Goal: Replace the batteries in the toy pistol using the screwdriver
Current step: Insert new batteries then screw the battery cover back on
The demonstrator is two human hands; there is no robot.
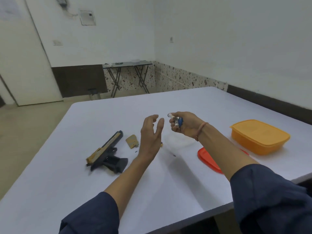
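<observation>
The right forearm [228, 149] is crossing the flat red plastic lid [205, 157] and hiding its middle. The left hand [150, 137] is covering all but a sliver of a small yellow object [161, 144]. The right hand [184, 125] is gripping blurred blue-and-white cylinders [177, 121], possibly batteries, its fingers hiding most of them. A tiny dark speck [135, 151] and another dark speck [174, 155] are lying on the white table [101, 191], too small to identify. Both dark blue sleeves [270, 200] are running off the bottom edge.

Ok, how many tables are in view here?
2. The white table in front of the person, bearing the toy pistol, and a dark folding table against the far wall. Others may lie out of frame.
</observation>
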